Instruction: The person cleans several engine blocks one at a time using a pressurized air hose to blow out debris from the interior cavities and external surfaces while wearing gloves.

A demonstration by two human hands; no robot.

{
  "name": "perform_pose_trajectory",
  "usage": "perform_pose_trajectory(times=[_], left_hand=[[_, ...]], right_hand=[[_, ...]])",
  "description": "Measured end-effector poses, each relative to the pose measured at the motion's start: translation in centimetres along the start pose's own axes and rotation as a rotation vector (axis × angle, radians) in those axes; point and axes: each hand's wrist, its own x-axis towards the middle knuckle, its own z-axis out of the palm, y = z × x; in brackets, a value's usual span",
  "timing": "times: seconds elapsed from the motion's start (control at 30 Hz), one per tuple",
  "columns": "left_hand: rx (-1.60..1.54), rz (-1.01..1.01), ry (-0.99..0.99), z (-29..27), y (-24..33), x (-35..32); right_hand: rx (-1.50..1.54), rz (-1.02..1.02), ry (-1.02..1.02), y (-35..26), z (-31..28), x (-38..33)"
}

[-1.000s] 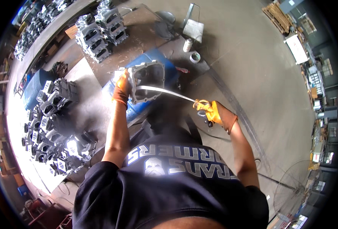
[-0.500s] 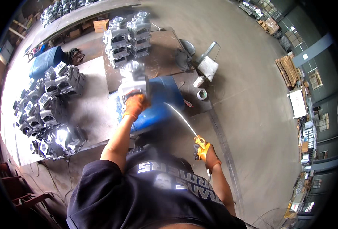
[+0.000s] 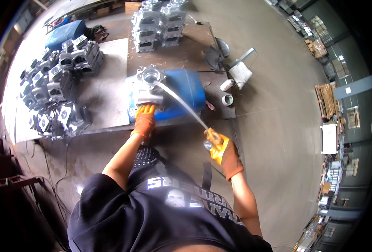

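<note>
A silvery cast-metal housing (image 3: 151, 84) with a round flanged opening rests on a blue plastic drum (image 3: 184, 90) lying on the workbench. In an orange glove, my left hand (image 3: 145, 121) grips the near edge of that casting; the fingers lie over its edge and the thumb is hidden. My right hand (image 3: 224, 154), gloved in orange and yellow, is closed around the handle of an air blow gun (image 3: 211, 136). The gun's long, thin pale nozzle reaches up and left, its tip at the casting's round opening.
Several similar castings (image 3: 53, 84) crowd the bench's left side, and more stand stacked (image 3: 157, 25) at the far end. Another blue drum (image 3: 66, 34) lies far left. A white bottle (image 3: 226, 85) and a tape roll (image 3: 227, 99) sit near the right edge, by a metal dustpan-like scoop (image 3: 240, 73).
The casting has come to rest upright on the drum, its opening now showing. My right hand has raised the blow gun, bringing its nozzle from beside the casting to the opening. My view has shifted.
</note>
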Motion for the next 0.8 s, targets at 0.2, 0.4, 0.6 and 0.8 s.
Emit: perform_pose_trajectory(times=[0.2,0.4,0.6,0.8], left_hand=[[-0.176,-0.347,0.583,-10.0,-3.0,3.6],[-0.644,-0.587,-0.015,-9.0,-4.9,13.3],[-0.792,-0.687,-0.05,-9.0,-6.5,15.1],[-0.743,-0.749,0.018,-12.5,-14.7,15.9]], right_hand=[[0.074,0.095,-0.155,0.7,-0.7,-0.4],[0.274,0.33,-0.005,2.8,-0.7,-0.9],[0.195,0.151,0.201,2.0,6.7,2.8],[-0.016,0.343,0.183,-4.4,14.7,14.2]])
